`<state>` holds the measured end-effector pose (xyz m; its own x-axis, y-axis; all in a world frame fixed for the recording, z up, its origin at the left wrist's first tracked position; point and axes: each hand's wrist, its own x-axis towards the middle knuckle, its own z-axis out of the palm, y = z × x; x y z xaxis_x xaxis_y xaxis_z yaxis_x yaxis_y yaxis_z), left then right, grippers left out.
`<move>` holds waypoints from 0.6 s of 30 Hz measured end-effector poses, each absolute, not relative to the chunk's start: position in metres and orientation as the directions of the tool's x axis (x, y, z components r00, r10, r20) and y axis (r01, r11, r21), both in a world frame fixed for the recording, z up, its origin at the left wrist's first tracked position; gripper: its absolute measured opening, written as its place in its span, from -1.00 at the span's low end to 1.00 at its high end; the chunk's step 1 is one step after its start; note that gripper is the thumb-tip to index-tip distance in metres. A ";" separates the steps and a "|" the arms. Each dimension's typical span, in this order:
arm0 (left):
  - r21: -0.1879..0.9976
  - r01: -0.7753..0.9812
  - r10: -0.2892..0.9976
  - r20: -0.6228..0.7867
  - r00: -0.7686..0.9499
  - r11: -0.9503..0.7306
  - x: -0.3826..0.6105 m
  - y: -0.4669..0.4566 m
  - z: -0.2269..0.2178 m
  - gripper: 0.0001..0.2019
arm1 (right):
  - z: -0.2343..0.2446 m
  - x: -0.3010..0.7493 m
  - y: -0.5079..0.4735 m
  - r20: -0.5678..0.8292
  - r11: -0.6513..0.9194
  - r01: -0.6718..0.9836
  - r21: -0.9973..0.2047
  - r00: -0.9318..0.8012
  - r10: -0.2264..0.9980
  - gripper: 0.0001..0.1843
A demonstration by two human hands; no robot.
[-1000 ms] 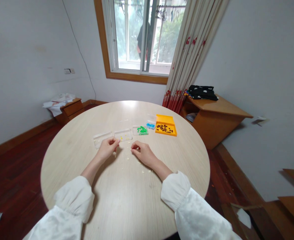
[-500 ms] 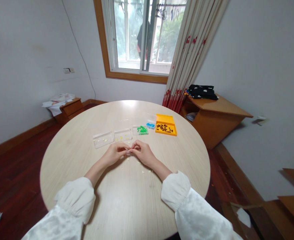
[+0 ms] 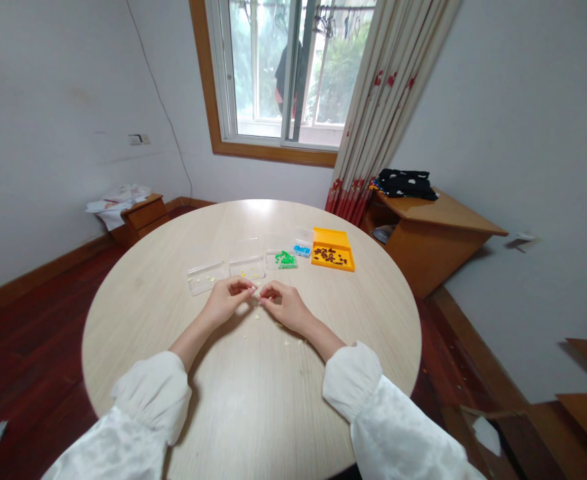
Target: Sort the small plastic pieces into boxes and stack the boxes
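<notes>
As both hands meet over the round, pale wood-grain table, left hand just beside right hand, fingertips bunch near one another; cannot tell whether either grip is clamped on a piece. Small pale-yellow pieces lie loose near the right wrist, others in the leftmost clear plastic tray. Work looks partway: tiny green pieces and blue pieces sit in clear containers, dark brown pieces in an open yellow plastic box, while the loose pale ones remain outside any container.

Both hands curl toward each other, nearly meeting.
</notes>
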<state>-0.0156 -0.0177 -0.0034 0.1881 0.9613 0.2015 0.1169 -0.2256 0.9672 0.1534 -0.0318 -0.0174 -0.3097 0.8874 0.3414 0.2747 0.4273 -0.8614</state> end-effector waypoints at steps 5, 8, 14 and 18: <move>0.981 -0.120 0.985 0.139 -0.102 -0.150 -0.023 -0.009 -0.001 -0.71 | -0.015 0.158 -0.034 0.375 0.609 0.406 -0.682 -0.520 0.767 -0.87; 0.934 -0.340 0.977 0.041 -0.212 -0.113 -0.029 -0.003 0.000 -0.71 | -0.015 0.159 -0.034 0.347 0.649 0.417 -0.637 -0.596 0.724 -0.88; 0.841 -0.539 0.908 -0.194 -0.370 -0.040 -0.039 0.003 0.002 -0.93 | -0.017 0.159 -0.031 0.284 0.612 0.455 -0.647 -0.601 0.747 -0.92; 0.801 -0.594 0.878 -0.233 -0.419 -0.071 -0.040 0.002 0.006 -0.88 | -0.017 0.158 -0.031 0.282 0.592 0.469 -0.655 -0.576 0.767 -0.91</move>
<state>-0.0401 0.0024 0.0059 -0.4185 0.8778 -0.2331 -0.5943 -0.0707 0.8011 0.1585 -0.0310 -0.0168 -0.5756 0.7675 0.2823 0.4685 0.5924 -0.6554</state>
